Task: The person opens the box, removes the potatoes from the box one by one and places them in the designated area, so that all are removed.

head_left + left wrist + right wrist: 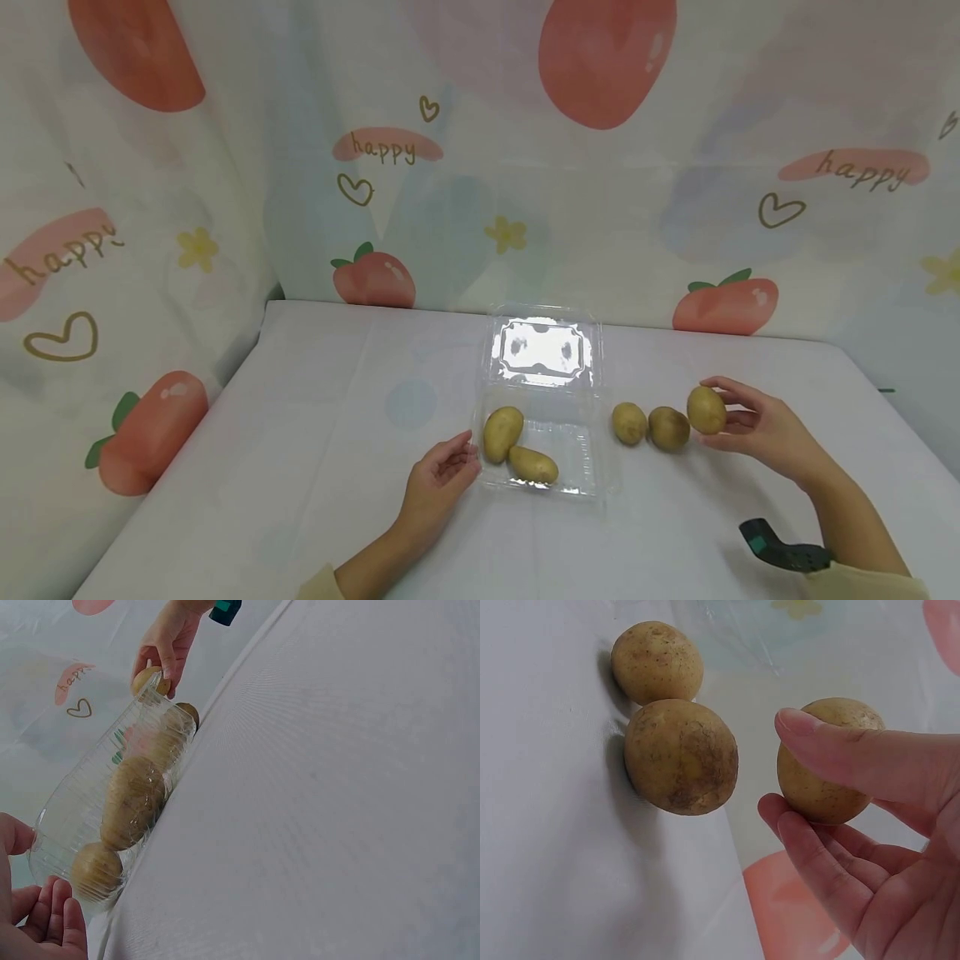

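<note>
A potato (706,410) is held above the table between the thumb and fingers of my right hand (765,433); the right wrist view shows this potato (829,795) lifted off the surface. Two more potatoes, one pale (628,423) and one browner (668,429), lie side by side just left of it. The clear plastic clamshell box (577,458) stands with its lid (542,348) folded back, and two potatoes (502,434) lie in its left part. Beside the box's left wall is my left hand (441,483), fingers loosely bent and nothing in its grasp.
A white cloth (360,400) covers the table. Behind it and at the left hangs a printed curtain (465,167). A black and green device (783,550) sits at my right wrist.
</note>
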Tool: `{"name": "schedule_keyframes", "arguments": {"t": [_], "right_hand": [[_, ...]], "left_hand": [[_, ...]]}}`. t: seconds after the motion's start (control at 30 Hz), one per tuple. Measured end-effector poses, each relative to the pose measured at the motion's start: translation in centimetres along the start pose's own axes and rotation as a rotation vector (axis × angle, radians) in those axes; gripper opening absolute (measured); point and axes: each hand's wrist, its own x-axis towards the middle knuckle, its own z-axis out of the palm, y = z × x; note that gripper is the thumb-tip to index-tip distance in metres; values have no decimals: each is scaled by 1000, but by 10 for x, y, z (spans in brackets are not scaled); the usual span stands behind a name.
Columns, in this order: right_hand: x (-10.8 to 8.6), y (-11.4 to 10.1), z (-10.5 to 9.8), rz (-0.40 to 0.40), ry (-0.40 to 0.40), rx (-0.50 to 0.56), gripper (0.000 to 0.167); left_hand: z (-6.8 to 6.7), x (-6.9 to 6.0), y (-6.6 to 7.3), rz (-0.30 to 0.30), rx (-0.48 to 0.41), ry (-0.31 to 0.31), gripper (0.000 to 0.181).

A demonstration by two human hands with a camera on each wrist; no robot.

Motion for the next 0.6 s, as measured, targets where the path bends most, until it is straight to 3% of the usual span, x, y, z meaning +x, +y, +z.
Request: {"name": "schedule_keyframes", "arguments": {"t": [0.6], "right_hand": [[-8,17,-2,-24,-25,-68,69]], "left_hand": [[1,0,1,-14,22,6,44]]}}
